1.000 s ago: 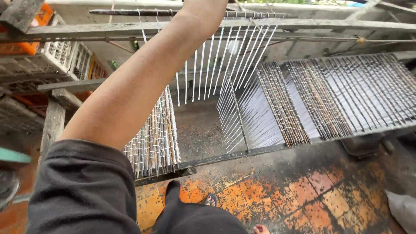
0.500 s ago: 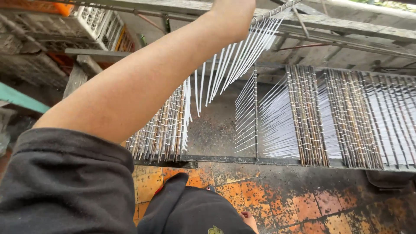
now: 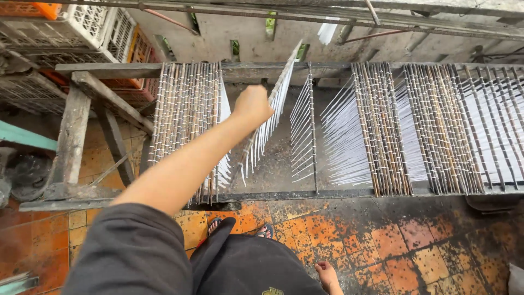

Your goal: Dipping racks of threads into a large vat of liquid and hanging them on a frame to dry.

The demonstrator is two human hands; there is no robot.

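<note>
The left hand (image 3: 252, 105) is closed in a fist around a long stick (image 3: 261, 127) strung with thin white strands, holding it tilted above the open middle of the wooden drying rack (image 3: 273, 194), its lower end down at the rack's near rail. Packed rows of similar sticks (image 3: 185, 112) lie across the rack just left of it, more rows (image 3: 382, 128) towards the right end. The right hand (image 3: 328, 275) hangs low over the orange floor tiles (image 3: 349, 235), and whether it is open or closed cannot be told.

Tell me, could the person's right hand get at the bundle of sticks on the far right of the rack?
Probably yes. The right hand hangs free and low by the leg, and nothing lies between it and the far right bundle of sticks, though it needs a forward stretch.
</note>
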